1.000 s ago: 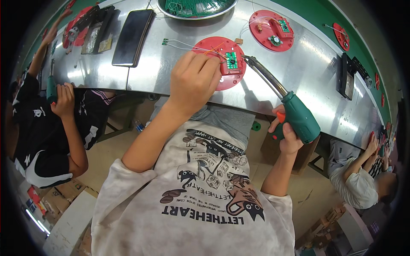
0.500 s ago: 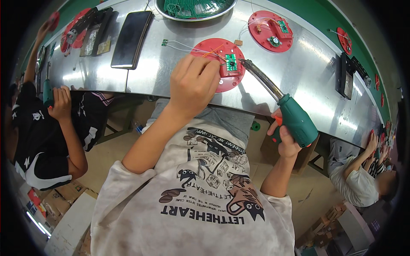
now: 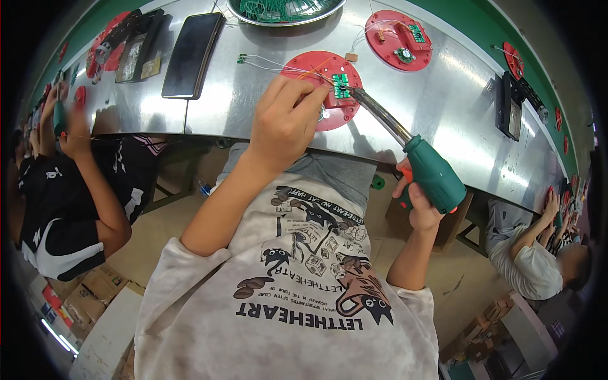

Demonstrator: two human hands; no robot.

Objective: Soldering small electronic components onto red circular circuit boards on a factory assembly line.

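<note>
1. The right hand [image 3: 423,206], wrapped around a green-and-red plastic soldering iron [image 3: 434,174], has brought its tip from the right edge onto the small green circuit board [image 3: 339,80].
2. That seemingly puts the iron at its working spot.
3. The left hand [image 3: 284,123] stays alongside, fingertips pressed together; whether they pinch a wire cannot be told.
4. The round red plastic disc [image 3: 349,109] beneath the board lies on the silver metal counter [image 3: 240,104], near side.

Right hand [image 3: 421,206] is gripping a green soldering gun [image 3: 434,174]; its tip is reaching over the green circuit board [image 3: 341,81] on 1 red disc [image 3: 345,117], contact unclear. Left hand [image 3: 282,120] is bunching its fingertips by the board's left edge, near thin wires [image 3: 314,74]; any pinched wire is hidden. A 2nd red disc [image 3: 385,53] is lying farther back, right; a dark phone [image 3: 192,56] is resting left.
</note>
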